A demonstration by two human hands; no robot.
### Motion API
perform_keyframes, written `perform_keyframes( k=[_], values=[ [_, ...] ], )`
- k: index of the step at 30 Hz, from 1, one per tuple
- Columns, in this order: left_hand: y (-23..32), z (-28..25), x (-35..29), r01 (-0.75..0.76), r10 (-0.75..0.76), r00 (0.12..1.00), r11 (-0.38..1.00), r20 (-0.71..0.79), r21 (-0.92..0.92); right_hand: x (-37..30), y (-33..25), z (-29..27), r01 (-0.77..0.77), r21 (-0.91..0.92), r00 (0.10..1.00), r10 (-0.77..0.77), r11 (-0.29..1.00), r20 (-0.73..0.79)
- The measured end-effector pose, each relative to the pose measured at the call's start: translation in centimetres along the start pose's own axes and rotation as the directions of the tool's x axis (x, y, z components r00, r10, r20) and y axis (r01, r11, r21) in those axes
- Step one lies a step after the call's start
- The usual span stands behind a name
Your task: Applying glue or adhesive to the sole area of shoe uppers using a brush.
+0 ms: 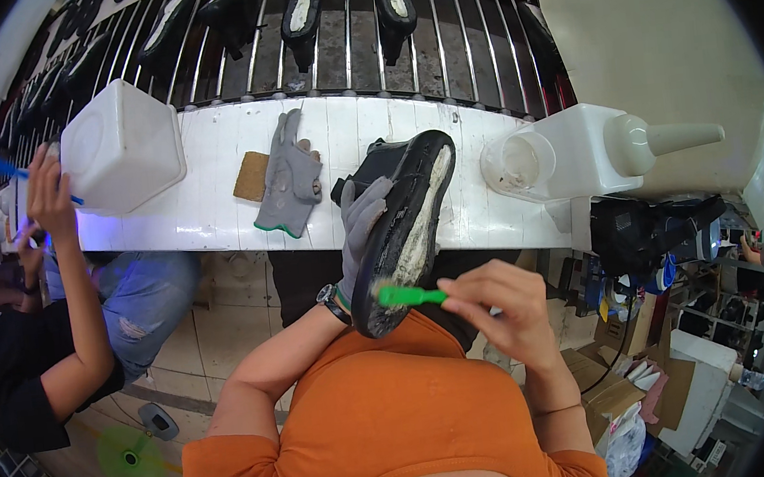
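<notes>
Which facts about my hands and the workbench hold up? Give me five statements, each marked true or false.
1. The right hand holds a green brush. True.
2. The left hand is bare. False: it wears a gray glove.
3. The left hand holds a black shoe. True.
4. The white spouted container stands left of the black shoe. False: it stands to the right.
5. A brown pad lies beside a loose glove. True.

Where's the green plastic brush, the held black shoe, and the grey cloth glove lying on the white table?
Green plastic brush (411, 295): head view, on its green body.
Black shoe (416, 240): head view, on its pale strip.
Grey cloth glove (290, 188): head view, on its middle.
</notes>
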State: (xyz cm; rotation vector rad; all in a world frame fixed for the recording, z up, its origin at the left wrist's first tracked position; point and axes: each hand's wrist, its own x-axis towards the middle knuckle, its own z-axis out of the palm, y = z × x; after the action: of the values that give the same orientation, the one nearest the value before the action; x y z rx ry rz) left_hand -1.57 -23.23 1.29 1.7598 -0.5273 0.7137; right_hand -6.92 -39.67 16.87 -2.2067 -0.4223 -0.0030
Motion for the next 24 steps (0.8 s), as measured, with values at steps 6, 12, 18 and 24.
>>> perform_keyframes(
  k=[6, 12, 18, 24],
  values=[
    [-0.3, -0.2, 0.4, -0.012, 0.015, 0.999, 0.995, 0.029, -0.103, 1.6, 2.7, 0.1, -0.296, 0.074, 0.924, 0.305, 0.952, -0.231],
    [-0.2, -0.1, 0.8, 0.008, -0.006, 0.998, 0.999, 0.067, -0.042, 1.5, 2.3, -0.2, -0.135, 0.057, 0.965, 0.144, 0.989, -0.221],
    [0.5, -0.8, 2.2, -0.013, 0.015, 0.998, 1.0, 0.059, -0.028, 0.8, -2.1, -0.8, 0.076, -0.129, 0.996, -0.07, 0.989, 0.053],
    [1.8, -2.0, 4.0, -0.018, 0.022, 0.988, 0.999, 0.152, -0.029, 2.6, 0.2, -1.3, -0.22, 0.009, 0.935, 0.213, 0.975, -0.283]
  ],
)
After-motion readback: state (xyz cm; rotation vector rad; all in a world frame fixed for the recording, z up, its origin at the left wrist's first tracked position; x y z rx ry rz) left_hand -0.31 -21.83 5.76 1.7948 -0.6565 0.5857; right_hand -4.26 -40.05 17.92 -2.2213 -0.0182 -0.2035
